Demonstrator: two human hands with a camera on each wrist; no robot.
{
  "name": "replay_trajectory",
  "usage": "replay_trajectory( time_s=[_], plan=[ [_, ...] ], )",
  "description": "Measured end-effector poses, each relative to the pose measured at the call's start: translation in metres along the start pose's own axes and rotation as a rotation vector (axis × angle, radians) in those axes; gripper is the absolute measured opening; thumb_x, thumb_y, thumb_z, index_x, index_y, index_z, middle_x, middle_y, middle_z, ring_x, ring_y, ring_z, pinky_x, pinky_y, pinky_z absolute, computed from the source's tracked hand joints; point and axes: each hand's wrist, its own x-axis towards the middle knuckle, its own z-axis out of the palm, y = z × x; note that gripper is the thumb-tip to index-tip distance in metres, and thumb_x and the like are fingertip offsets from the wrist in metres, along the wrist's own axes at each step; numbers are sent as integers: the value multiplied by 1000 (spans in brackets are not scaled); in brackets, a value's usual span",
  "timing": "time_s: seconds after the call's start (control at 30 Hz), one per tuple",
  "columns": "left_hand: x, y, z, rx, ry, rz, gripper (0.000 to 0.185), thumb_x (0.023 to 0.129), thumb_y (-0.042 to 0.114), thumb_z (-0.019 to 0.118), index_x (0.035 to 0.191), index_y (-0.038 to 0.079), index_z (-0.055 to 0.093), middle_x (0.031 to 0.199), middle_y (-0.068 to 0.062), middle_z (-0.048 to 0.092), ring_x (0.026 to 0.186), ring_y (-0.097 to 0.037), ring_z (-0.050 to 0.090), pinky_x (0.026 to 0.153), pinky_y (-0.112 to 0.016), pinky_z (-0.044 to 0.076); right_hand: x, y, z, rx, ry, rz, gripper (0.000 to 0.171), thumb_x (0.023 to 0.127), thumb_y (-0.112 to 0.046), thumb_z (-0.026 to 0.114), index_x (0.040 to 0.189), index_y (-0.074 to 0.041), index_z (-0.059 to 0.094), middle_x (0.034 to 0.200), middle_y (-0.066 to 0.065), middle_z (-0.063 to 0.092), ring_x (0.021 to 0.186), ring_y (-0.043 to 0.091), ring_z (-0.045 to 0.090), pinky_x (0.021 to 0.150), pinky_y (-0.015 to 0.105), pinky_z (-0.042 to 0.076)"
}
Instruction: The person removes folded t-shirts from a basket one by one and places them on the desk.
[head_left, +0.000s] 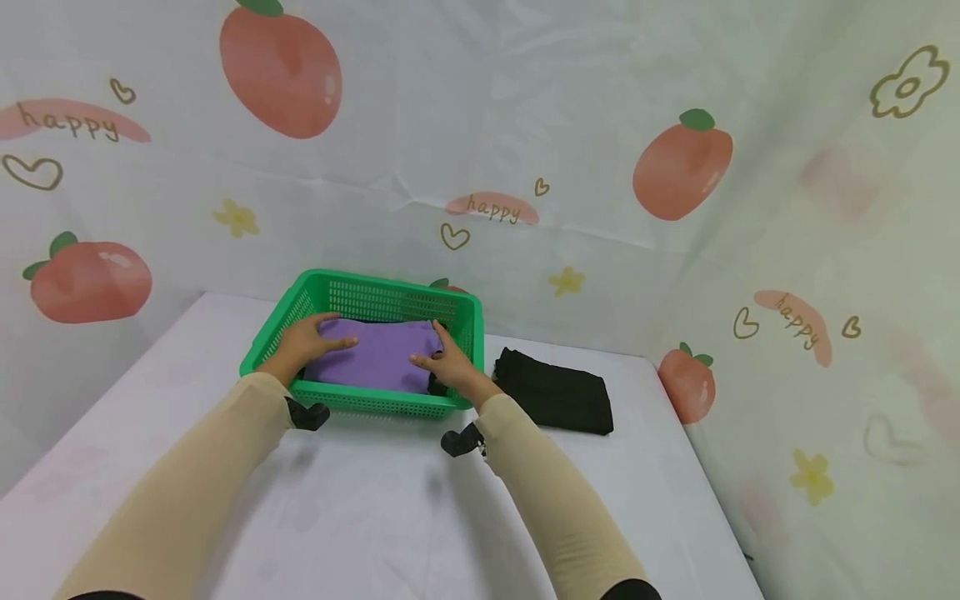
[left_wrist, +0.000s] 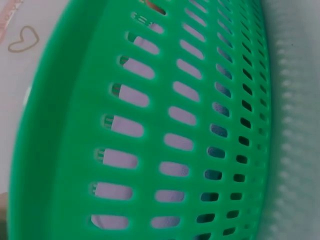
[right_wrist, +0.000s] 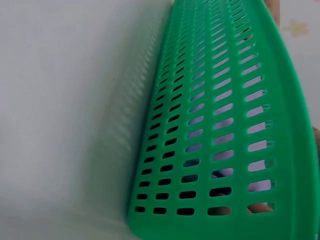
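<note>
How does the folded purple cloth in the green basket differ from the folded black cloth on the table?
The folded purple cloth lies inside the green slotted plastic basket; the folded black cloth lies on the white table, right of the basket. The left hand and right hand both rest on the purple cloth; no hand touches the black one. The purple is light, the black very dark. Both are folded into flat rectangles.

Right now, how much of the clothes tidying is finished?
About halfway, it seems. Done: the folded purple cloth already lies inside the green basket, on top of something dark. In hand: the left hand and right hand both rest flat on that cloth, fingers straight. Left: the folded black cloth lies on the white table, right of the basket.
</note>
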Motion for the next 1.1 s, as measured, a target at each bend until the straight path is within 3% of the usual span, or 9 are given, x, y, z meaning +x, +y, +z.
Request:
replay_trajectory(
  time_s=[0.23, 0.6, 0.93, 1.1],
  plan=[
    [1, 0, 0, -9, -48, -10, 82, 91, 42, 69, 151, -1, 32, 153, -36, 23, 141, -54, 20, 113, -63, 26, 5, 4, 6, -61, 47, 25, 83, 95, -31, 67, 160, -25, 15, 165, 10, 15, 150, 33, 17, 117, 53, 26],
    [5, -2, 4, -45, -87, -20, 80, 93, 41, 68, 152, 1, 32, 155, -35, 20, 142, -54, 19, 113, -63, 25, 18, 7, 9, 25, 64, 110, 86, 91, -32, 73, 159, -23, 21, 164, 13, 18, 150, 33, 17, 119, 50, 25],
    [0, 3, 4, -40, 6, -19, 73, 91, 38, 71, 147, 2, 42, 153, -34, 27, 141, -52, 25, 112, -61, 29, 21, 8, 16, -65, 78, 91, 78, 87, -30, 77, 154, -19, 37, 160, 15, 27, 148, 33, 24, 118, 46, 27],
    [-2, 7, 2, -13, 47, -23, 68, 91, 38, 71, 144, 3, 48, 150, -34, 34, 138, -52, 30, 111, -59, 31, 21, 8, 16, -7, 63, 83, 79, 86, -25, 78, 153, -17, 38, 160, 16, 27, 147, 33, 25, 118, 46, 27]
  ],
)
